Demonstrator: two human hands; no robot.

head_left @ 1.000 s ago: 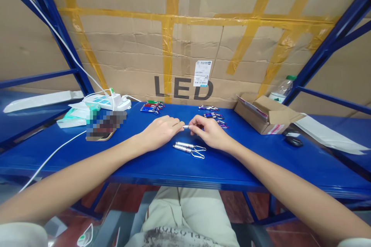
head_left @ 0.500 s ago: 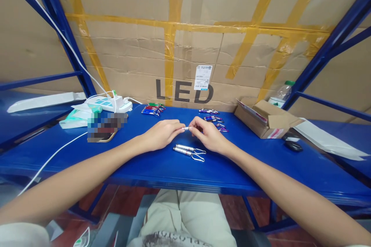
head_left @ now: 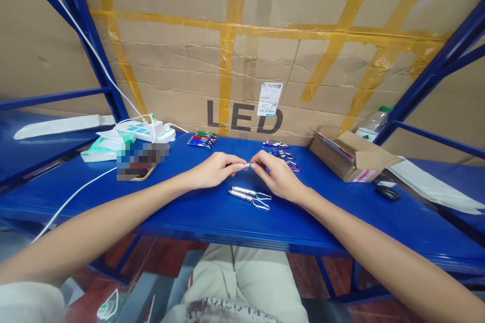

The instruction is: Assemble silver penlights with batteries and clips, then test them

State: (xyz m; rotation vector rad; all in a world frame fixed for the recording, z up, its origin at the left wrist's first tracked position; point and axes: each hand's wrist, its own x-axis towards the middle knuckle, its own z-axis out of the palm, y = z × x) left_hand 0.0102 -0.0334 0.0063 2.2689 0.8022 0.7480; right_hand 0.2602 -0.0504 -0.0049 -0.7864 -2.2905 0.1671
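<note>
Between the fingertips of both hands is a small silver keychain flashlight, mostly hidden by the fingers. My left hand pinches its left end, and my right hand pinches the right end. Just below them on the blue table lie two more silver flashlights side by side, their carabiner clips pointing right. Behind my right hand are several blue and purple flashlights, partly covered by it. Farther back on the left sits a group of red, green and blue flashlights with clips.
The blue table backs onto a large cardboard sheet. On the left are a power strip, a blurred-out phone and a white cable. An open carton, a black mouse and a plastic bottle stand right.
Both hands keep their pinch on the silver flashlight; the left fingers have shifted slightly and less of it shows. The whole view has tilted a little.
</note>
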